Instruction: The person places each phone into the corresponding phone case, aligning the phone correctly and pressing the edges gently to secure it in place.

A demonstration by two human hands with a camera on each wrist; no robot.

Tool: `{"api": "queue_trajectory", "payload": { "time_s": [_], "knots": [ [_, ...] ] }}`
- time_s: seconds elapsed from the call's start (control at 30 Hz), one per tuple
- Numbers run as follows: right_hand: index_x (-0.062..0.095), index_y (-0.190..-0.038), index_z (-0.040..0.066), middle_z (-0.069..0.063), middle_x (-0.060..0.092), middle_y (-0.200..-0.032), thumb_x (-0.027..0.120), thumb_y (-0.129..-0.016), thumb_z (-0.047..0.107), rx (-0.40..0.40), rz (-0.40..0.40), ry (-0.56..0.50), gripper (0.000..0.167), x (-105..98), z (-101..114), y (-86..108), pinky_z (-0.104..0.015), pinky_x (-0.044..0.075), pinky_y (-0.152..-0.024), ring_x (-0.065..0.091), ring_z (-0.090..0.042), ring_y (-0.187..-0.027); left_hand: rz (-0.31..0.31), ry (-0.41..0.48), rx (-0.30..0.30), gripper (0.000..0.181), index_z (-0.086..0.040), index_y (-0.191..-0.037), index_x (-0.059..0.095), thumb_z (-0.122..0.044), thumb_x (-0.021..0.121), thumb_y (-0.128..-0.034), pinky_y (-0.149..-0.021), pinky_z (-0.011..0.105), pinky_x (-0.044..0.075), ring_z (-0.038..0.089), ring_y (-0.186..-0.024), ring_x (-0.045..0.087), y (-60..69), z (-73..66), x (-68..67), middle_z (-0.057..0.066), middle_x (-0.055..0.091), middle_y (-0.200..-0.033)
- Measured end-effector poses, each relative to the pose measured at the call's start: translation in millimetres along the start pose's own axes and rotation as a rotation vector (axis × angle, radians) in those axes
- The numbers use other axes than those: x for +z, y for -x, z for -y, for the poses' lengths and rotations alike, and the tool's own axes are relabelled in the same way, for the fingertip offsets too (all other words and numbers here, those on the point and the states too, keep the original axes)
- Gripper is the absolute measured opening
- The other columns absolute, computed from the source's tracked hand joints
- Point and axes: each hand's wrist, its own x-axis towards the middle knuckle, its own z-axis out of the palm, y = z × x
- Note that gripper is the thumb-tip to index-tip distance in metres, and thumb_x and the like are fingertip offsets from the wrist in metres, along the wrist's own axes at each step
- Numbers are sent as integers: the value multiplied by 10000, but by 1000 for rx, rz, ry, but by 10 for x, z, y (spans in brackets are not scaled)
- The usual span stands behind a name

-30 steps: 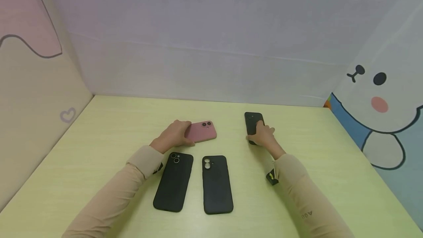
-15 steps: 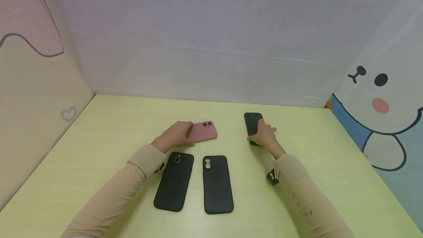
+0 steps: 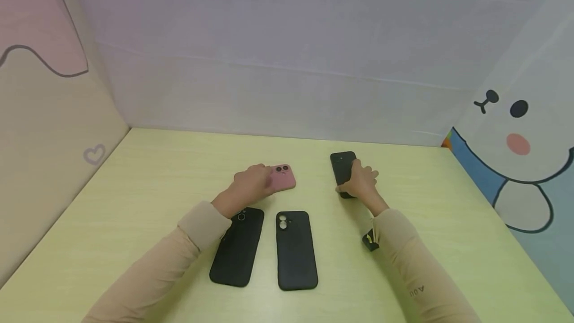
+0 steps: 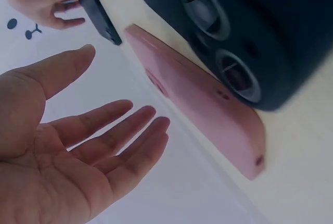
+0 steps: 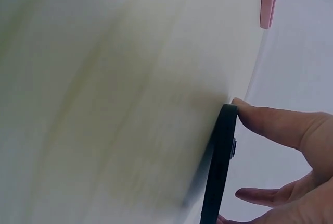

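My left hand hovers over the left part of a pink phone; in the left wrist view its fingers are extended and apart from the phone, which lies flat. Farther right, my right hand holds a black phone by its long edges. The right wrist view shows the thumb against one edge of that phone, with a shadow beneath it. Nearer me lies a second black phone, its upper left corner hidden by my left wrist. Beside it is a black phone case with pale camera openings.
A pale yellow tabletop carries everything. A plain pale wall closes off the back, and printed panels stand at both sides, the right one with a cartoon face. A small black device sits under the right cuff.
My left hand has left its grip at the pink phone's end, turned and shifted right above it. The right hand keeps hold of the black phone, barely moving.
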Motion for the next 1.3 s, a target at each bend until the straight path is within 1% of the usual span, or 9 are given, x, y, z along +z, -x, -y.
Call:
{"api": "queue_trajectory", "payload": {
  "time_s": [0.17, 0.3, 0.4, 0.5, 0.57, 0.67, 0.97, 1.1, 1.3],
  "knots": [
    [213, -1354, -84, -405, 358, -1232, 766, -728, 221, 3, 9, -16, 889, -5, -3, 4, -594, 326, -912, 292, -525, -1110, 43, 6, 90, 250, -29, -954, 617, -245, 664, -837, -629, 296, 433, 179, -712, 552, 84, -193, 13, 87, 622, -803],
    [206, -1363, -76, -408, 352, -1244, 768, -724, 222, 4, 7, -18, 902, -7, -4, 2, -594, 322, -918, 278, -528, -1123, 108, 22, 95, 364, -29, -1112, 608, -267, 659, -841, -824, 338, 474, 216, -976, 600, 166, -334, 35, 104, 646, -1062],
    [219, -1359, -75, -413, 322, -1243, 775, -717, 232, 6, -3, -9, 903, -8, 0, 3, -596, 306, -934, 255, -526, -1143, 168, 42, 94, 437, -22, -1209, 556, -250, 652, -849, -874, 336, 465, 211, -1064, 574, 209, -420, 44, 104, 606, -1180],
    [227, -1354, -78, -413, 280, -1247, 779, -713, 249, 13, -4, 12, 907, -2, 7, 4, -596, 287, -947, 230, -524, -1161, 200, 7, 132, 368, -14, -1114, 589, -253, 659, -843, -754, 283, 480, 173, -881, 601, 238, -478, 68, 95, 638, -1006],
    [226, -1353, -79, -412, 266, -1251, 778, -714, 259, 18, -1, 25, 910, 5, 10, 3, -598, 284, -945, 228, -525, -1164, 209, -19, 150, 327, -20, -1036, 600, -275, 660, -839, -654, 255, 446, 145, -751, 548, 262, -504, 98, 69, 602, -869],
    [212, -1361, -72, -402, 244, -1269, 776, -717, 257, 26, 10, 17, 916, 10, 16, 5, -607, 286, -939, 247, -534, -1153, 216, -50, 138, 342, -30, -989, 600, -332, 654, -836, -617, 255, 413, 162, -720, 484, 306, -544, 159, 68, 540, -838],
    [166, -1383, -70, -399, 214, -1291, 773, -724, 232, 0, 30, -28, 946, 8, 12, 12, -573, 378, -877, 357, -543, -1086, 209, -102, 14, 542, -15, -1118, 558, -460, 630, -817, -703, 426, 467, 273, -885, 455, 446, -724, 310, 134, 485, -1023],
    [167, -1374, -81, -404, 237, -1273, 773, -727, 243, -10, 30, -31, 944, 13, 1, 6, -574, 370, -889, 350, -540, -1096, 189, -131, -9, 571, -26, -1165, 533, -468, 627, -815, -659, 398, 454, 263, -889, 438, 468, -781, 355, 132, 471, -1022],
    [186, -1336, -119, -397, 333, -1243, 772, -728, 264, -24, 33, -21, 928, 20, -15, -2, -567, 345, -930, 341, -535, -1134, 144, -167, -32, 552, -2, -1079, 555, -475, 633, -806, -616, 346, 440, 239, -839, 412, 484, -842, 403, 117, 450, -956]
  ]
}}
